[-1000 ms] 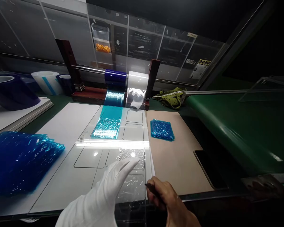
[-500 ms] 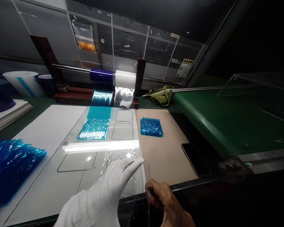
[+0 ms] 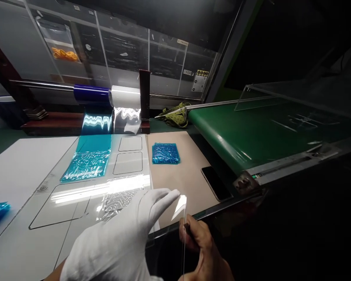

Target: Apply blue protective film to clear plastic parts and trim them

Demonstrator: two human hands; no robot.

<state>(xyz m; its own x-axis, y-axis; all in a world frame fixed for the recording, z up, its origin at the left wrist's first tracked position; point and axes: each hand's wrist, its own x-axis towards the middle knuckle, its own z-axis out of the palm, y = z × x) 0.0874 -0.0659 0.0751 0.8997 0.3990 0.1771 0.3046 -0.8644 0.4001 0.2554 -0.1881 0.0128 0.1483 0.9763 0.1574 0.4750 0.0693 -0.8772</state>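
My left hand [image 3: 117,234], in a white glove, is closed on a clear plastic sheet [image 3: 181,207] held upright, nearly edge-on, over the table's front edge. Its fingertips reach the sheet's top corner, which catches the light. Bare, my right hand [image 3: 207,246] is closed around a small dark piece [image 3: 190,233] at the sheet's right edge; its kind is hard to make out. Beyond the left hand, a crinkled clear film [image 3: 121,197] lies on the white board [image 3: 49,242] with black outlines. The lower part of the sheet is lost in the dark.
Blue film [image 3: 86,164] runs from a blue roll [image 3: 92,95] beside a clear film roll [image 3: 125,96] on a rod. A stack of blue film pieces [image 3: 165,153] and a phone [image 3: 215,183] lie on brown board [image 3: 190,152]. To the right is a green conveyor belt [image 3: 222,128].
My view has swung to the right, so the table's things sit farther left. The right hand has shifted slightly along the sheet's edge. Both hands keep their grip.
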